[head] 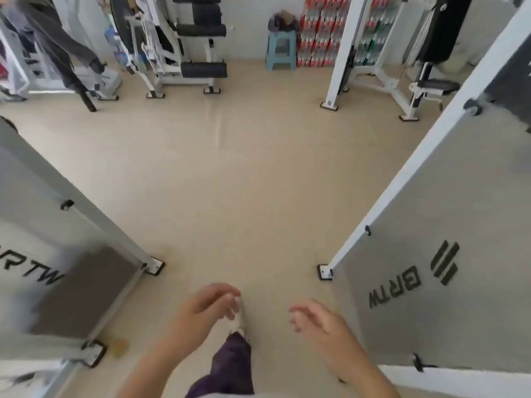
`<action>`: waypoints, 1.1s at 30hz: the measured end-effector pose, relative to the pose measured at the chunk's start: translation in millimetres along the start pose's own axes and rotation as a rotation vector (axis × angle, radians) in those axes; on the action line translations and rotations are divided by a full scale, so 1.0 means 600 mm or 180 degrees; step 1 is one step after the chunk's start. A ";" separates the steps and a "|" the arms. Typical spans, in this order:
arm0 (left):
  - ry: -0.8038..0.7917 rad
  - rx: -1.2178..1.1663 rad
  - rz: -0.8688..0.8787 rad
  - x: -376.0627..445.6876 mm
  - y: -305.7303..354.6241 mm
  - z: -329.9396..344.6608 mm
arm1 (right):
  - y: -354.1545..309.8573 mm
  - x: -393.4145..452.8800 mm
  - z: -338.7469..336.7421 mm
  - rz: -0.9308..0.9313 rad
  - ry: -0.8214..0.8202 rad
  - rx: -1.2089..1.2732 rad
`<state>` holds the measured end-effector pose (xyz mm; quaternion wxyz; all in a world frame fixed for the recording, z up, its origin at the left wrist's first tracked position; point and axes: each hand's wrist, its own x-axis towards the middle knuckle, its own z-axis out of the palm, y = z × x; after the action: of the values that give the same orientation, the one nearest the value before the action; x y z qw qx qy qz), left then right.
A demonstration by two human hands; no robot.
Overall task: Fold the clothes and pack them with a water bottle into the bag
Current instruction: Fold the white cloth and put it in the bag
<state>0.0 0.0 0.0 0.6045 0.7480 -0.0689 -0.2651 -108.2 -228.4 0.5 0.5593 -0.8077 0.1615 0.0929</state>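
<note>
**Two empty hands over the gym floor**

A person stands on a tan floor (230,173) and looks down. Both hands are held out low in front of the body, with a gap between them.

The left hand (201,308) has its fingers (227,304) loosely bent and a little apart. They hold nothing. The right hand (319,320) is the same: its fingers (297,313) are loosely bent, a little apart, and hold nothing. The picture is a bit blurry at the fingertips.

Between the hands, lower down, is a leg in dark purple trousers (232,366). At its end is a white shoe (240,317), partly hidden by the left hand.

On each side stands a big grey panel with a white frame. The panel on the right (448,225) has dark letters and stripes on it. The panel on the left (43,225) has dark letters too, and is blurred.

Far across the floor are white gym machines with black pads (198,41). Near the back wall is a small blue stool (281,50) with a dark bundle (283,21) on top. It is too small and blurry to tell what it is. Beside the stool are stacks of red and white packs (319,33).

No clothes to fold, bottle or bag can be made out for sure; none is near the hands.
</note>
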 end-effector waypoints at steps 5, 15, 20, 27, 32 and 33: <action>-0.0030 -0.0023 0.0061 0.164 -0.007 -0.053 | -0.097 0.208 0.014 -0.0378 -0.0282 0.0323; -0.0453 -0.0241 -0.0122 0.557 0.146 -0.148 | -0.166 0.541 -0.052 0.0437 -0.0017 0.0430; -0.0903 -0.0133 0.0169 0.808 0.231 -0.124 | -0.154 0.730 -0.145 0.0609 0.0316 0.0563; -0.0831 0.0150 -0.0044 1.158 0.359 -0.125 | -0.243 1.098 -0.316 0.0316 0.0233 0.0857; -0.0558 0.0108 -0.0130 1.365 0.437 -0.165 | -0.371 1.374 -0.418 -0.0104 -0.0103 0.0734; -0.0473 0.0057 -0.0164 1.406 0.445 -0.174 | -0.391 1.428 -0.432 -0.0204 -0.0140 0.0723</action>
<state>825.5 -336.1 0.6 0.5840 0.7332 -0.0967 -0.3347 767.0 -529.5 14.4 0.6533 -0.7417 0.1328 0.0738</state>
